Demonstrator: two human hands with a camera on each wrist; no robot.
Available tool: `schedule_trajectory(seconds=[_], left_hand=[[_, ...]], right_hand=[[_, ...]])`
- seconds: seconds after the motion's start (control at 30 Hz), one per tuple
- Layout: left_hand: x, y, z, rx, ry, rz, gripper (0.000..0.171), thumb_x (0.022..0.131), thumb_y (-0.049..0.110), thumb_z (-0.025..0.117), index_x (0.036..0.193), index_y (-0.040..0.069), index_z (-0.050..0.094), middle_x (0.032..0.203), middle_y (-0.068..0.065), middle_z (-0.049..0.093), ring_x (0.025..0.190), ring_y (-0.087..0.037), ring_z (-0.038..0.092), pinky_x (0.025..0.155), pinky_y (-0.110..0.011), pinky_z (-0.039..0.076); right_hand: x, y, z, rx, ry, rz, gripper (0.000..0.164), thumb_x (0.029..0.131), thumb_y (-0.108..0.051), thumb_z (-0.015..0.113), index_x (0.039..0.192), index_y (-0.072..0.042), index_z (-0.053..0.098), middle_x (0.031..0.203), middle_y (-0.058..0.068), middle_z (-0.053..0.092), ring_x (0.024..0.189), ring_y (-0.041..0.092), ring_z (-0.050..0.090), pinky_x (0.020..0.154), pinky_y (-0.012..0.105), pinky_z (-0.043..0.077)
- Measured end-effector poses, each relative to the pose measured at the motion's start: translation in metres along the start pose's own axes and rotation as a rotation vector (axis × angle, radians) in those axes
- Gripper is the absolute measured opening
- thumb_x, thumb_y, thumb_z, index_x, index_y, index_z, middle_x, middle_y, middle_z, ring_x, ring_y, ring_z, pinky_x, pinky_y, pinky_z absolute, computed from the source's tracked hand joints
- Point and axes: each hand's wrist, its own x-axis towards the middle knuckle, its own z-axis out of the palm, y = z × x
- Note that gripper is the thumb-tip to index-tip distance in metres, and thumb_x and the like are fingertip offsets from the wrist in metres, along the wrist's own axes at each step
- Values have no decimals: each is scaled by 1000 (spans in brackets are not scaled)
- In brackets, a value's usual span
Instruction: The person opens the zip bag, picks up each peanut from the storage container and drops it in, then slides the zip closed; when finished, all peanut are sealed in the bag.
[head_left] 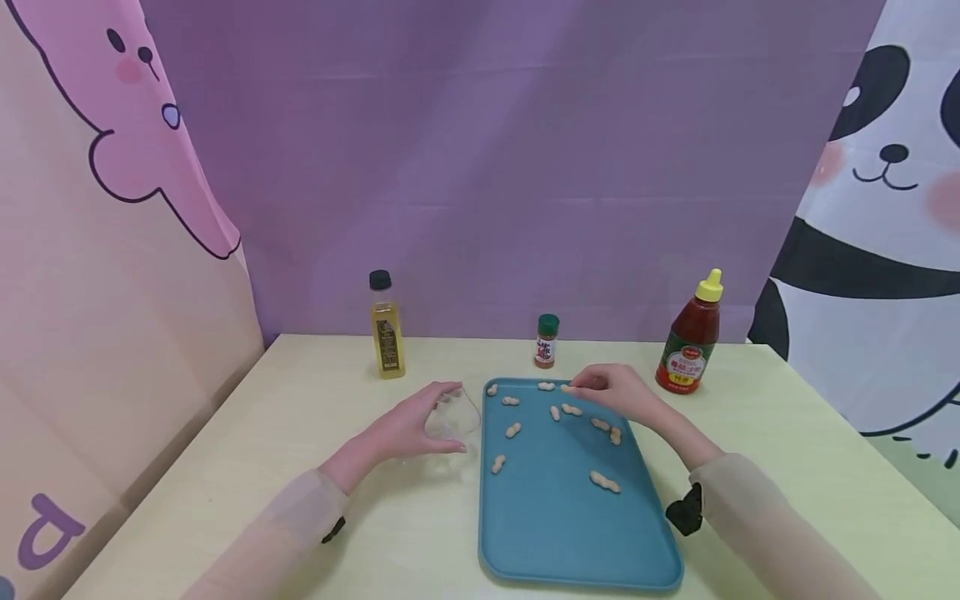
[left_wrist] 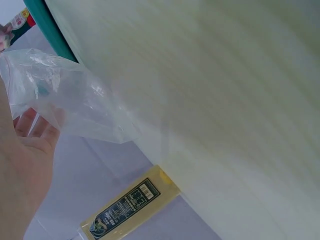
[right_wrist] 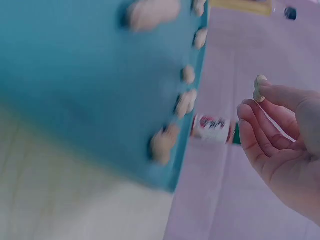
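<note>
My left hand [head_left: 411, 427] holds a clear plastic bag [left_wrist: 85, 102] beside the tray's left edge, thumb and fingers spread in a wide curve around its mouth. Over the far end of the blue tray [head_left: 558, 533], my right hand [head_left: 621, 392] pinches a peanut [right_wrist: 258, 90] between thumb and fingertips. Several unshelled peanuts lie scattered on the tray, mostly in its far half, with one larger peanut [head_left: 604, 482] nearer the middle right. In the left wrist view, the bag hangs partly over the fingers and the table shows through it.
Behind the bag stands a bottle of yellow oil [head_left: 387, 337] with a black cap. A small green-capped spice jar [head_left: 547, 342] is just past the tray's far edge. To the right is a red sauce bottle [head_left: 686, 346] with a yellow nozzle. A purple cloth [head_left: 480, 167] hangs behind the table.
</note>
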Motion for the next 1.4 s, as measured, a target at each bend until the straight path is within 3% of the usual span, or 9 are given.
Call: schedule_trajectory(seconds=[0.27,0.4,0.57,0.67,0.8,0.93,1.4], left_hand=[[-1,2,1,-11,-1,6,92,73,53,74,145,15,31,141,0,44,127,-18,46,106,-38,39],[0,2,2,-19,0,9,91,73,54,73,145,16,32,141,1,45,127,-18,46,105,-38,40],[3,2,4,-37,-13,18,90,74,54,73,145,15,32,142,1,44,126,-17,46,105,-38,41],[3,3,5,-34,-13,15,90,74,54,72,145,16,32,142,2,43,126,-16,46,104,-38,41],[2,4,4,-30,-4,22,89,74,53,73,144,16,33,141,2,44,125,-15,46,104,-37,41],[1,5,5,-50,-14,38,86,76,47,74,144,15,33,141,2,44,125,-15,46,104,-38,41],[4,2,4,-30,-18,32,84,78,43,74,145,15,32,142,0,43,126,-17,46,104,-39,41]], right_hand=[[7,-35,14,98,-5,-88,24,89,-28,64,102,-9,69,91,8,70,83,24,66,70,26,53],[11,-53,22,116,-8,-119,21,88,-27,65,100,-10,70,87,4,70,75,17,63,64,25,52],[18,-71,36,130,-25,-140,19,88,-25,66,99,-10,71,85,4,71,73,19,64,59,23,50],[21,-81,44,141,-34,-188,20,87,-23,67,99,-9,72,85,5,71,74,23,65,60,22,51],[24,-93,54,161,-43,-250,19,87,-21,67,98,-7,71,85,4,70,71,15,64,62,21,52],[27,-100,64,161,-53,-282,17,87,-21,67,96,-8,72,85,2,69,70,7,62,63,19,51],[29,-110,72,135,-57,-265,19,87,-19,67,99,-4,71,85,1,65,72,8,60,64,18,51]])
